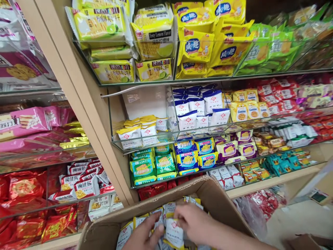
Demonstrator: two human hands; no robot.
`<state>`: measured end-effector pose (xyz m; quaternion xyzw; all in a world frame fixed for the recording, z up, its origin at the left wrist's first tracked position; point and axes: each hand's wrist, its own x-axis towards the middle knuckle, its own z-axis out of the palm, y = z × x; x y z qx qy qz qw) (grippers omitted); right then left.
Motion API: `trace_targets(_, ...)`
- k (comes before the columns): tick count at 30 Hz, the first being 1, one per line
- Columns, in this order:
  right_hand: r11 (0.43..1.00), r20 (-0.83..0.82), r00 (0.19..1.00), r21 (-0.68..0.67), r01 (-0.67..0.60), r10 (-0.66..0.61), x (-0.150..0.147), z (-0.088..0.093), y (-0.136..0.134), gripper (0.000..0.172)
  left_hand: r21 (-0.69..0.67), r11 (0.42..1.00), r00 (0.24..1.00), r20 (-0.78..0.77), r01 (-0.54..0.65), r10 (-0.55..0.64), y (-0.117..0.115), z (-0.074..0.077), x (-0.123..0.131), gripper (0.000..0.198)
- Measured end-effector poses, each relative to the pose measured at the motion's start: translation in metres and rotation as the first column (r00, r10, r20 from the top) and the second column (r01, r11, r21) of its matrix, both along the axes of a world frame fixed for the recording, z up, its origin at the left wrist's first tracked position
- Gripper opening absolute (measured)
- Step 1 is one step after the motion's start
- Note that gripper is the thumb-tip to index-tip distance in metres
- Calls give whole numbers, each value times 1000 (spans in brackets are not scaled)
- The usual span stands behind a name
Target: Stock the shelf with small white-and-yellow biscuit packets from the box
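A cardboard box (221, 203) full of small white-and-yellow snack packets stands low in front of me, before the shelves. My right hand (194, 222) reaches into it from the right, its fingers curled at the upper edge of a white packet (173, 231) with a red diamond mark. My left hand (144, 234) is inside the box on the left, thumb and fingers apart, close beside that same packet. Other packets (125, 236) lie jumbled under and around both hands. Similar packets with yellow ends (148, 133) sit in the clear shelf bin above the box.
Clear-fronted shelves hold yellow lemon biscuit packs (102, 22), white-and-blue packets (197, 106) and green packs (165, 164). A wooden upright (78, 104) divides them from shelves on the left. A plastic bag of red packets (265, 205) lies at lower right.
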<state>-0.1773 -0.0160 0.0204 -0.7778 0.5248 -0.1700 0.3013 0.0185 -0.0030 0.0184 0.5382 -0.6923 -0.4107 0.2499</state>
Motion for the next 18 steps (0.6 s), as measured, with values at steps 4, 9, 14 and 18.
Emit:
trace_targets(4, 940, 590, 785, 341, -30, -190, -2, 23, 7, 5, 164, 984, 905, -426, 65, 11, 8, 15, -21, 41)
trace_targets(9, 973, 616, 760, 208, 98, -208, 5, 25, 11, 28, 312, 945, 753, -643, 93, 138, 20, 27, -44, 42)
trace_targets(14, 964, 585, 772, 74, 255, -249, 8, 31, 17, 32, 460, 881, 552, -765, 108, 332, 23, 26, -45, 43)
trace_targets(18, 963, 624, 748, 29, 266, -226, 8, 28, 20, 34, 444, 881, 517, -799, 161, 308, 23, 11, -43, 55)
